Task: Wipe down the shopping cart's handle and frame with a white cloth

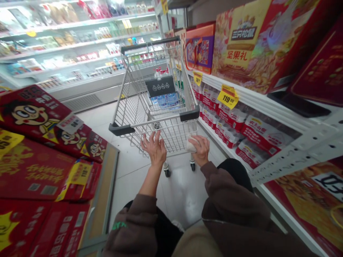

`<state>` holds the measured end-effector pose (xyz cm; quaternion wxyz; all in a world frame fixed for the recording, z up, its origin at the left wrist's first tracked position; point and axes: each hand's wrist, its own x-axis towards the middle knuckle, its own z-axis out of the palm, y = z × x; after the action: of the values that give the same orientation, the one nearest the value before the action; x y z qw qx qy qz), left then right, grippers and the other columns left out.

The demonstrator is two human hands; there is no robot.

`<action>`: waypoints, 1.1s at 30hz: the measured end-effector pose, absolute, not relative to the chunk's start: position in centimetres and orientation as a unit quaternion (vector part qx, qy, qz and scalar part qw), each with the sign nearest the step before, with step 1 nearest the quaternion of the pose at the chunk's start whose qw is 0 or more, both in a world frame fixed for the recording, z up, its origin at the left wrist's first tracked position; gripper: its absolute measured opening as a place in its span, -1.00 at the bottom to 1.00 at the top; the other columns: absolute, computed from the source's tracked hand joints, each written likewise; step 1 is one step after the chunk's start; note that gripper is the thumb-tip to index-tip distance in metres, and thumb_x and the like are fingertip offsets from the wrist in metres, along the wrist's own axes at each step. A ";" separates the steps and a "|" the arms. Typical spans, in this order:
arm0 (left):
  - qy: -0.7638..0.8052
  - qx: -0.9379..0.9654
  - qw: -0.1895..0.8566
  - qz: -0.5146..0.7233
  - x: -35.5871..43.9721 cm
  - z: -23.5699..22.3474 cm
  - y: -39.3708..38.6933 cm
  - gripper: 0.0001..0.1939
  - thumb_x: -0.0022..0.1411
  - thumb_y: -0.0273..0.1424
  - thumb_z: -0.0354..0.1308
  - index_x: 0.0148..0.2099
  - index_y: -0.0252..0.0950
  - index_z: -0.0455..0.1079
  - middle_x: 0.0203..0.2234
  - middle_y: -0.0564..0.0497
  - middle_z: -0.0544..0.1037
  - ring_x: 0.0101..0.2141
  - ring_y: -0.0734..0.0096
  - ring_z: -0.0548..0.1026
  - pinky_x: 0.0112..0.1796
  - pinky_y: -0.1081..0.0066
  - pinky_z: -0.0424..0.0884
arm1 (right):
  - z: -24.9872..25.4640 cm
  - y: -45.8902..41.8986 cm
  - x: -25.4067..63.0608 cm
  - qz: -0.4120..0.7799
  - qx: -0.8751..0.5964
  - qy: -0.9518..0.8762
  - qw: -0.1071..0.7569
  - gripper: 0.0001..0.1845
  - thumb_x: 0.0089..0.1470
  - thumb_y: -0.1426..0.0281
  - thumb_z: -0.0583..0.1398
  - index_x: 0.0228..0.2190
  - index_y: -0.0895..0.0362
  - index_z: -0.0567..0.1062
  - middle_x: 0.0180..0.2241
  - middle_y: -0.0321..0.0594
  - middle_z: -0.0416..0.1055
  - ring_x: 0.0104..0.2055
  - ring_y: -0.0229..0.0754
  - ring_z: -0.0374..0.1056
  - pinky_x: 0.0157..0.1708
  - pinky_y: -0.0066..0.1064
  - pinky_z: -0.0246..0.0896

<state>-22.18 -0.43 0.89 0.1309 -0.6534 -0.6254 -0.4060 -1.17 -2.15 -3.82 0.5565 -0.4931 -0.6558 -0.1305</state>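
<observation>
A wire shopping cart (158,120) stands in front of me, with black corner pieces on its near end and a dark bar at its far end. My left hand (155,148) is at the near end of the cart, palm down, fingers spread. Whether its fingertips touch the wires I cannot tell. My right hand (201,147) is closed around a crumpled white tissue or cloth (191,144), close to the cart's near right corner. Inside the cart shows a dark panel (160,86) with round symbols, and below it a blue-and-clear pack (165,100).
Red gift boxes (40,167) are stacked at left on a low platform (100,192). On the right, a white shelf (246,91) holds nut boxes (241,46) above red-labelled bottle packs (227,121). A refrigerated display (88,82) runs across the back. Pale floor tiles (131,182) lie between.
</observation>
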 end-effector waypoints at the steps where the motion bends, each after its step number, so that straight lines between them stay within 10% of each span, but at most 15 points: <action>1: -0.628 -0.659 0.121 -0.395 -22.1 0.9 -0.5 -0.52 0.42 -0.28 -0.11 0.30 -0.21 0.30 0.11 -0.17 0.45 0.30 -0.03 0.05 0.29 -0.19 -0.24 | -3.8 -1.9 -0.7 -0.135 -0.518 -0.619 0.575 -0.60 -0.02 0.60 0.21 -0.15 0.01 0.55 -0.06 -0.19 0.49 0.04 -0.05 0.30 0.06 -0.16 0.17; 7: -0.651 -0.658 0.116 -0.360 -20.6 1.2 -1.4 -0.50 0.44 -0.26 -0.11 0.35 -0.16 0.25 -0.13 -0.12 0.55 0.09 0.03 0.21 0.27 -0.20 -0.20 | -2.9 -1.5 -3.1 -0.126 -0.557 -0.570 0.590 -0.66 0.06 0.54 0.19 -0.12 0.06 0.54 -0.04 -0.08 0.46 0.04 -0.02 0.28 0.07 -0.13 0.21; 17: -0.591 -0.696 0.134 -0.385 -23.8 0.9 -3.6 -0.58 0.40 -0.27 -0.05 0.20 -0.19 0.44 0.13 -0.23 0.26 0.20 0.07 0.18 0.24 0.04 0.07 | -3.1 -1.5 -0.7 -0.187 -0.598 -0.477 0.617 -0.74 0.13 0.47 0.17 -0.15 0.08 0.56 -0.05 -0.04 0.45 0.06 0.01 0.30 0.09 -0.04 0.22; 33: -0.630 -0.694 0.177 -0.299 -24.4 1.2 -3.8 -0.59 0.43 -0.30 -0.09 0.16 -0.17 0.47 -0.07 -0.18 0.42 0.06 0.16 0.32 0.28 0.02 0.03 | -3.1 -1.3 -0.8 -0.149 -0.595 -0.494 0.617 -0.63 0.08 0.53 0.15 -0.08 0.05 0.55 -0.03 -0.04 0.44 0.05 0.02 0.30 0.09 -0.07 0.17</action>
<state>-24.37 -3.77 1.22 0.1766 -0.6943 -0.6302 -0.2995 -0.78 -1.33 -3.07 0.6169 -0.5945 -0.4936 -0.1495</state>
